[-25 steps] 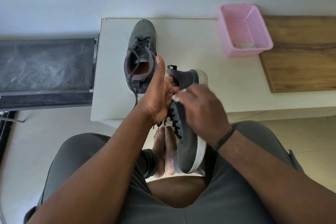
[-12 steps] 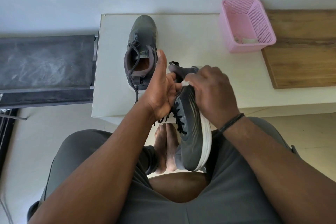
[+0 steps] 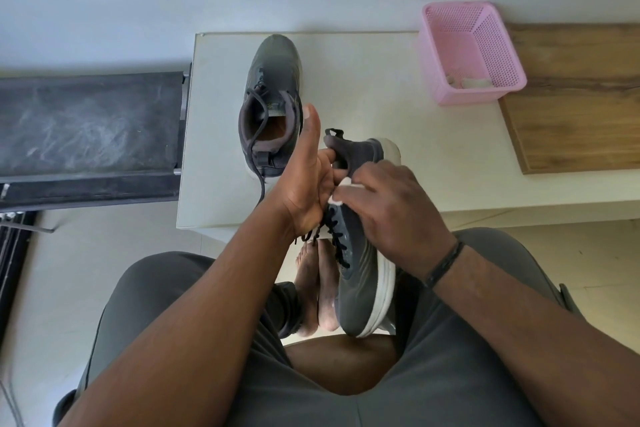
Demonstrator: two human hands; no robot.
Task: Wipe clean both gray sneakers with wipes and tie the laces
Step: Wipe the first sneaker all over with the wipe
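Here, left hand (image 3: 304, 180) gripped a gray sneaker (image 3: 360, 253) by its collar, right hand (image 3: 391, 211) pressed a white wipe (image 3: 341, 191) onto it, second sneaker (image 3: 272, 104) just beyond.

Basket (image 3: 446, 55) right of tabled sneaker (image 3: 273, 80)

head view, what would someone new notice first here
First, the gray sneaker held over the lap: the left hand grips its collar while the right hand presses a white wipe against its side. Next, the second sneaker standing unlaced on the white table, and the pink basket at the table's far right.
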